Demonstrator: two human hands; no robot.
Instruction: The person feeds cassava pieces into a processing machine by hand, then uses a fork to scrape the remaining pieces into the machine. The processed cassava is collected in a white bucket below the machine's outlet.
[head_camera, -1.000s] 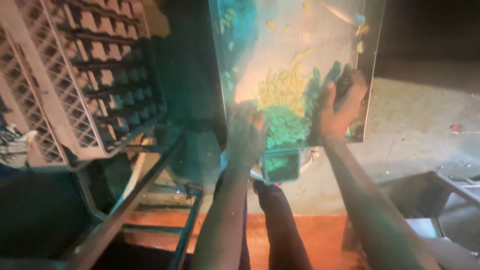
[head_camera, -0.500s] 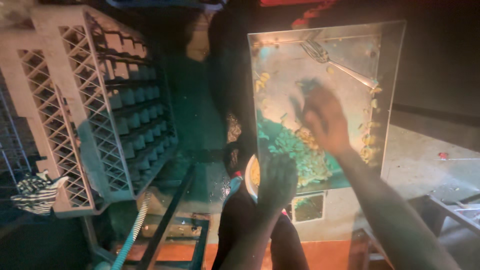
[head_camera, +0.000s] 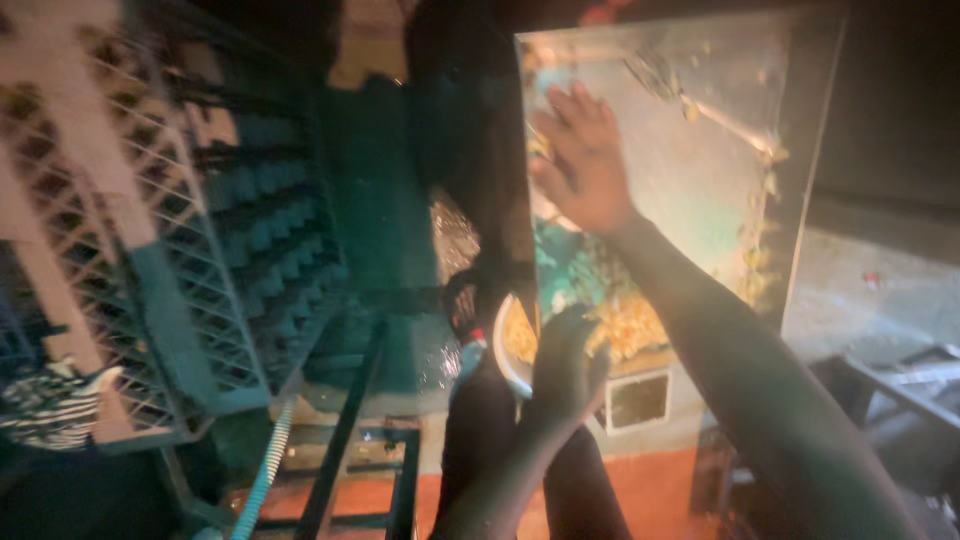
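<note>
The clear tray (head_camera: 690, 170) stood tilted over a dark bin, smeared with food scraps. Right hand (head_camera: 585, 165) lay open, flat against it; left hand (head_camera: 565, 365) clasped its lower edge (slippery, rigid, light—best held by rims).

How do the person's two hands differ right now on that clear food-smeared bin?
The right hand is spread open, fingers apart, flat against the upper part of the clear bin; the left hand is curled at the bin's lower edge, among the yellow scraps. The right hand is brightly lit, the left hand dim and in shadow. Both are bare and both touch the same bin.
</note>
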